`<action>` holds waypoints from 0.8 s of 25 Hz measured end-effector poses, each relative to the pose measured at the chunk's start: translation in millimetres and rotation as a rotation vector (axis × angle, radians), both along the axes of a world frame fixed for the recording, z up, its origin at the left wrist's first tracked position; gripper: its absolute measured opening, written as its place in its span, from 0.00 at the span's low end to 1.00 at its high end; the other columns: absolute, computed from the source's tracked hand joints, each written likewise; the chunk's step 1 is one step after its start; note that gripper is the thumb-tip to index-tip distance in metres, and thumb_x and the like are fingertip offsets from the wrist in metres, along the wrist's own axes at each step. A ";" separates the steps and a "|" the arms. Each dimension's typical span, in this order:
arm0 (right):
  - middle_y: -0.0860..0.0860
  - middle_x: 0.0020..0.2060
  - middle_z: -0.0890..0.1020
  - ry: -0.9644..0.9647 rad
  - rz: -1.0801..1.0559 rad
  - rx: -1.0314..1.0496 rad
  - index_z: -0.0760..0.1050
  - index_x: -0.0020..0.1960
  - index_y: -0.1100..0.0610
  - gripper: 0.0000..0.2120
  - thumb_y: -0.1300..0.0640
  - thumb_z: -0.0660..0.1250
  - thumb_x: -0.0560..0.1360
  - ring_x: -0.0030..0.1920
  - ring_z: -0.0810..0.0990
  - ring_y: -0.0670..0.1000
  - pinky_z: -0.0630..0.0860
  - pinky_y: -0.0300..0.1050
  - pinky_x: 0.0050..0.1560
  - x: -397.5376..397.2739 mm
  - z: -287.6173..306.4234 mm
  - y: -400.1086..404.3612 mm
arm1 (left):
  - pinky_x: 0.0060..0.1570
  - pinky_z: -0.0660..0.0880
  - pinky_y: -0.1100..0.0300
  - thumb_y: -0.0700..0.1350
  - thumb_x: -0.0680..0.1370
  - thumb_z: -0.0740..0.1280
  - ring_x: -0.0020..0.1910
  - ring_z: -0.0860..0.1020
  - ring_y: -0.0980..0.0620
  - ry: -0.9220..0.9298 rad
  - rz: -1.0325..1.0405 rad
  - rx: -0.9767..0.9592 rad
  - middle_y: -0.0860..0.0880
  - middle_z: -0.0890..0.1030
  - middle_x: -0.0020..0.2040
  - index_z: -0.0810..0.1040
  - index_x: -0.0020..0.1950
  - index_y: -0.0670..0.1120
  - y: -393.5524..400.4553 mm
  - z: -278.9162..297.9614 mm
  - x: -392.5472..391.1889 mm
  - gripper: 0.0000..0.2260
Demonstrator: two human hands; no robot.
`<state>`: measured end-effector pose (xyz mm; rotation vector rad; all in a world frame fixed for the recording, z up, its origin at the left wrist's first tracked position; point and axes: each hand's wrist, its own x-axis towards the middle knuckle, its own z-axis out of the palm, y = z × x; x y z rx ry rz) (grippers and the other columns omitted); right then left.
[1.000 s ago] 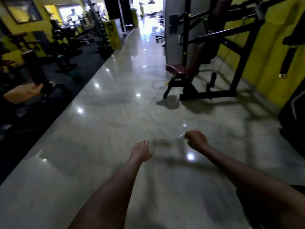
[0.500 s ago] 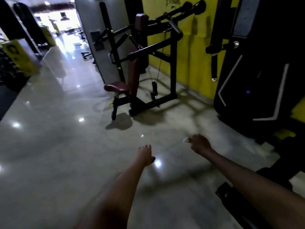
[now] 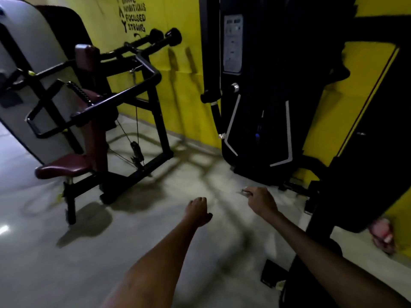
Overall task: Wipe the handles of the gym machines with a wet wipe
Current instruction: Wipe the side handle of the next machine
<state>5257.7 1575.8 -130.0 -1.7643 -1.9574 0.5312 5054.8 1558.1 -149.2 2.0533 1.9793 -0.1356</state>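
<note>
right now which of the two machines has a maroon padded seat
The seated machine on the left, with its maroon seat and backrest. The tall machine against the yellow wall is all black with white stripes.

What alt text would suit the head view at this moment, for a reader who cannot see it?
A person's right hand pinches a small wet wipe while the left hand hangs loosely curled and holds nothing, both above a grey floor. Ahead, a seated machine and a black cable machine stand against a yellow wall.
</note>
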 end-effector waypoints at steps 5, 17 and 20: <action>0.58 0.53 0.82 0.180 -0.085 0.086 0.79 0.58 0.63 0.13 0.67 0.61 0.75 0.54 0.80 0.56 0.74 0.41 0.51 29.2 11.9 81.6 | 0.66 0.62 0.54 0.51 0.78 0.63 0.68 0.67 0.44 -0.102 0.001 0.042 0.41 0.67 0.69 0.61 0.71 0.39 89.3 17.7 48.7 0.26; 0.59 0.50 0.83 0.422 -0.058 0.234 0.79 0.56 0.64 0.13 0.69 0.62 0.74 0.52 0.81 0.55 0.70 0.34 0.49 16.5 66.6 237.9 | 0.71 0.60 0.52 0.47 0.76 0.67 0.73 0.59 0.43 -0.629 0.298 0.674 0.40 0.59 0.74 0.56 0.74 0.38 274.3 121.9 69.0 0.32; 0.57 0.50 0.83 0.465 -0.042 0.307 0.81 0.54 0.63 0.12 0.68 0.63 0.74 0.51 0.80 0.51 0.70 0.32 0.47 6.2 89.8 278.8 | 0.72 0.57 0.55 0.44 0.75 0.69 0.74 0.57 0.44 -0.784 0.394 0.919 0.40 0.59 0.74 0.57 0.74 0.37 314.3 139.7 60.3 0.32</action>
